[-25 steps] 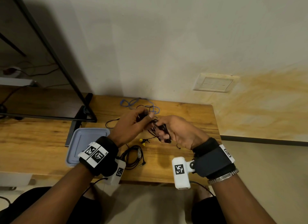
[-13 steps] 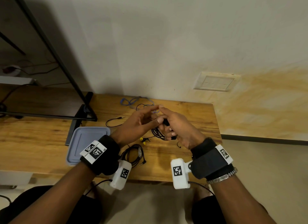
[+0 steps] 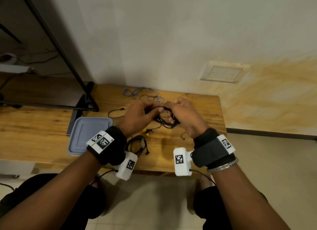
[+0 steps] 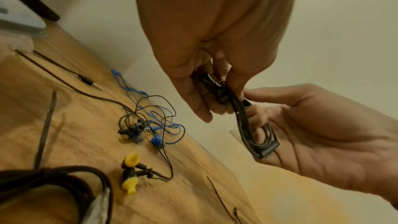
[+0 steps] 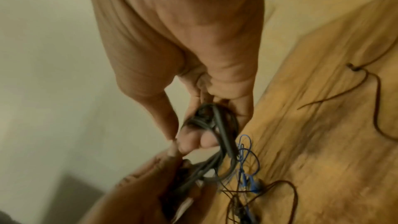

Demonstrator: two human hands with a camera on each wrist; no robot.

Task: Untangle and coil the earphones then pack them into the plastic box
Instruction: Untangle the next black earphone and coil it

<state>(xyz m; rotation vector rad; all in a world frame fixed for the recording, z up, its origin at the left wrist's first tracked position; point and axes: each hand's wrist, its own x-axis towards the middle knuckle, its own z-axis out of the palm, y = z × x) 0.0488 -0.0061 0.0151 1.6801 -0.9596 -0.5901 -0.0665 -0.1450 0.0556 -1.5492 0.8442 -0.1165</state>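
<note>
A bundle of black earphones (image 3: pixel 165 122) hangs above the wooden table between both hands. My left hand (image 3: pixel 154 110) pinches the upper end of the bundle (image 4: pixel 217 88). My right hand (image 3: pixel 171 115) has its fingers curled through the looped cord (image 4: pixel 256 135), also seen in the right wrist view (image 5: pixel 217 125). The plastic box (image 3: pixel 89 135), lid on, lies left of my left wrist. Tangled blue earphones (image 4: pixel 159 125) and yellow-tipped earphones (image 4: pixel 130 168) lie on the table under the hands.
A coiled black earphone (image 3: pixel 137 145) lies near the table's front edge (image 3: pixel 154 168). A loose black cable with a jack plug (image 3: pixel 116 111) runs left of the hands. A black metal stand foot (image 3: pixel 85 101) sits on the table at the left. The wall is close behind.
Both hands have moved slightly away from me toward the wall, keeping hold of the black cord. The cord now hangs in a tighter loop round the right fingers.
</note>
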